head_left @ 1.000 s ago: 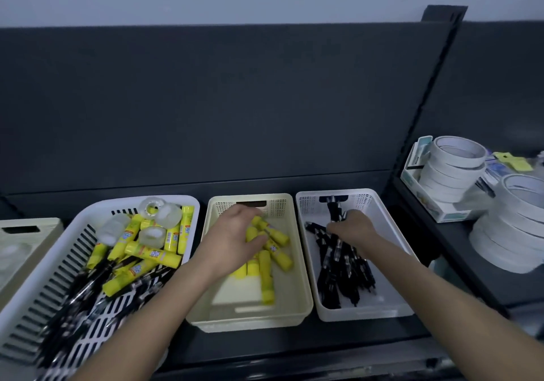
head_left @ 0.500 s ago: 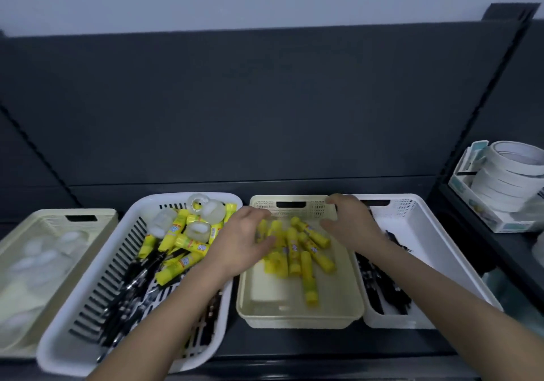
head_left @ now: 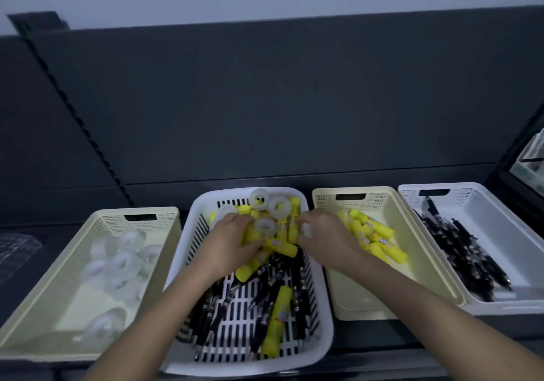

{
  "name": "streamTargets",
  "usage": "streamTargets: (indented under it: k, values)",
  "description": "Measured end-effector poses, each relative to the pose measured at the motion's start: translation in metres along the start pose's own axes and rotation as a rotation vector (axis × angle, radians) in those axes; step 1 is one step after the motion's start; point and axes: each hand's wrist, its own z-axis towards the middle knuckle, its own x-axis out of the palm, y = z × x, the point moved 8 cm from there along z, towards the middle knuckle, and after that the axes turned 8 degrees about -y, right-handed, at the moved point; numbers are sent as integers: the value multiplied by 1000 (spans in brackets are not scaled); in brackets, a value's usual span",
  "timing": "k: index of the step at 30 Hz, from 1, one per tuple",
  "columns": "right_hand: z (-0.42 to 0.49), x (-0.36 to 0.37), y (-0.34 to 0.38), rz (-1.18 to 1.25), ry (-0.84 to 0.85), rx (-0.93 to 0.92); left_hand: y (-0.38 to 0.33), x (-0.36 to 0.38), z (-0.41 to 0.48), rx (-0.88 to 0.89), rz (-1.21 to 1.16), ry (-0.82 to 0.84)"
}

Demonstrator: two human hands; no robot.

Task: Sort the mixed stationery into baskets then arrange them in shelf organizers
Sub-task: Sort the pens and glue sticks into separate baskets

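Now that both hands have left the sorted baskets and returned to the mixed basket [head_left: 325,339], another pick begins. The left hand [head_left: 232,242] curls around glue sticks [head_left: 282,243] at the far end. The right hand [head_left: 326,240] reaches in beside it, fingers bent; I cannot tell whether it holds anything. Tape rolls [head_left: 279,207] and pens [head_left: 206,316] remain mixed in, so sorting looks far from finished.

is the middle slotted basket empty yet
Not empty: glue sticks, tape rolls and black pens lie in the slotted basket.
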Motion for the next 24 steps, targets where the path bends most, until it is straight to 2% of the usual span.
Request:
streamTargets:
  k: [2,5,7,9,14,17,21,24]
  values:
    - [-6,18,19,-4,91,-76,22,0,-6,-15,16,44]
    - [-27,57,44,6,387,-237,41,1,-13,24,40,112]
    - [-40,77,53,-70,496,-291,45,2,-18,81,-2,131]
    - [-43,86,57,-115,444,-311,48,4,-22,105,-21,143]
    - [-26,74,62,-254,87,-308,51,11,-24,95,-30,161]
    - [-17,69,63,-298,-46,-340,51,9,-23,90,-43,147]
    - [-1,80,41,-212,81,-150,54,6,-27,82,-71,154]
    - [2,84,39,-225,158,-175,52,0,-27,90,-118,112]
